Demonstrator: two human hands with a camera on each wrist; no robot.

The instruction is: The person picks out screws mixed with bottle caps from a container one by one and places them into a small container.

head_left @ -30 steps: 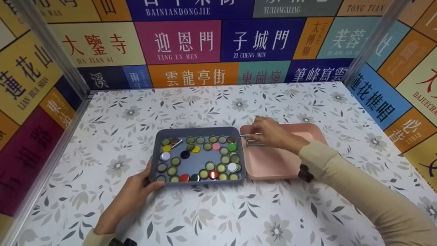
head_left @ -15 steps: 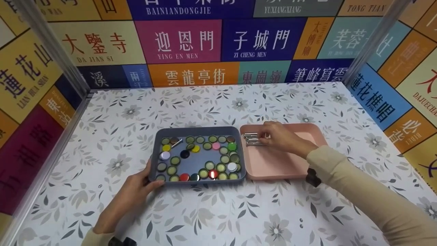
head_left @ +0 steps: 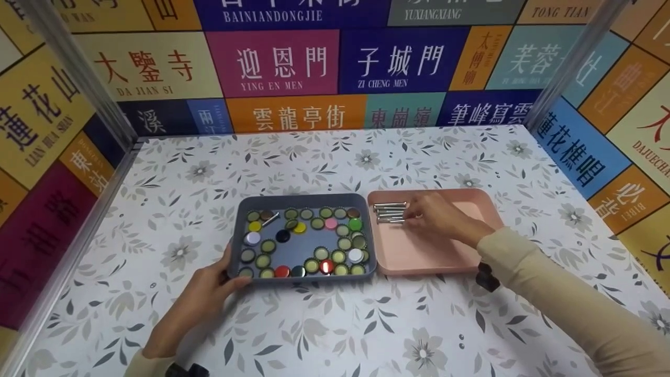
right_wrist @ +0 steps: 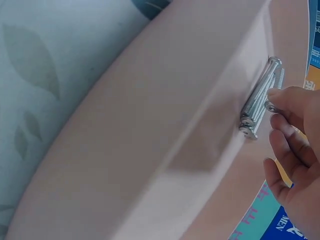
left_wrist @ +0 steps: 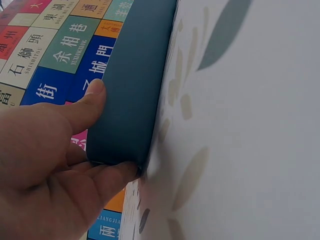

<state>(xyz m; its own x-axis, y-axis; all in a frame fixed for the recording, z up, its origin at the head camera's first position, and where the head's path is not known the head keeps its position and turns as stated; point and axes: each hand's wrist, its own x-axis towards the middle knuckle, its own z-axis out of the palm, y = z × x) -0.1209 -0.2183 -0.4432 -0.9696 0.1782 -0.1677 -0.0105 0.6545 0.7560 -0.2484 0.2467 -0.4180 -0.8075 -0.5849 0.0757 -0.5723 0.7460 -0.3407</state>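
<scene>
My left hand (head_left: 209, 288) grips the near-left corner of the blue-grey tray (head_left: 303, 198); in the left wrist view its thumb lies by the rim and fingertips reach the lower edge. Inside that tray lie many bottle caps, among them a red one (head_left: 326, 267), plus one silver bolt (head_left: 271, 219). Over the pink tray (head_left: 424, 254), my right hand (head_left: 439, 214) pinches the head of a bolt (right_wrist: 270, 106) between thumb and fingers. This bolt lies along a row of several silver bolts (head_left: 388, 213) at the tray's left side.
The two trays stand side by side on a table (head_left: 335, 330) covered with flower-patterned sheeting. Panels with coloured signs (head_left: 272, 63) rise behind and at both sides, with clear posts (head_left: 570, 68) at the corners.
My right hand has moved rightward from the left rim of the pink tray, uncovering the row of bolts. The left hand keeps its grip on the blue-grey tray.
</scene>
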